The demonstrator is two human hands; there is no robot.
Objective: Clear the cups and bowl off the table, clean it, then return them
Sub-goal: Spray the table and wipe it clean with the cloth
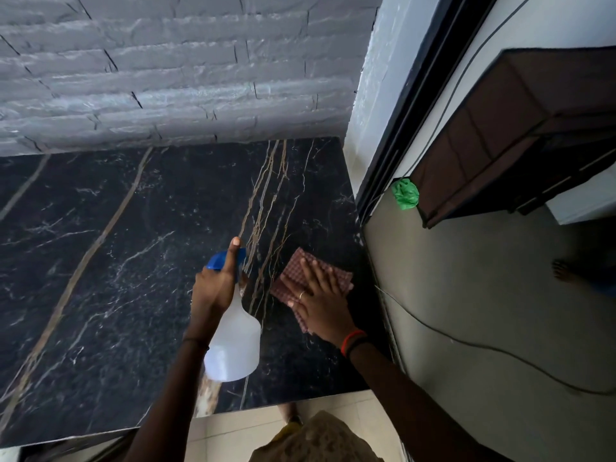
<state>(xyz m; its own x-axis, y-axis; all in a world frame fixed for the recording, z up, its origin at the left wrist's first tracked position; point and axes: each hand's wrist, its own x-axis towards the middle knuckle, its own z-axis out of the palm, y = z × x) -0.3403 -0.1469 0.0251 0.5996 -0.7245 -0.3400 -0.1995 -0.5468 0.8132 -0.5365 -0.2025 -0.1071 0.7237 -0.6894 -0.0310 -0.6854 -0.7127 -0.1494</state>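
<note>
The black marble table (116, 261) with gold and white veins fills the lower left of the view; no cups or bowl are on it. My left hand (213, 288) grips a white spray bottle (235, 341) with a blue nozzle, index finger stretched along the top, held over the table's right part. My right hand (320, 301) lies flat, fingers spread, pressing a red checked cloth (300, 266) onto the table near its right edge.
A grey brick wall (166, 78) backs the table. To the right runs a black door frame (413, 105), a green bundle (405, 194), a dark wooden cabinet (500, 138) and a cable (500, 350) across the grey floor. Another person's bare foot (563, 270) shows at far right.
</note>
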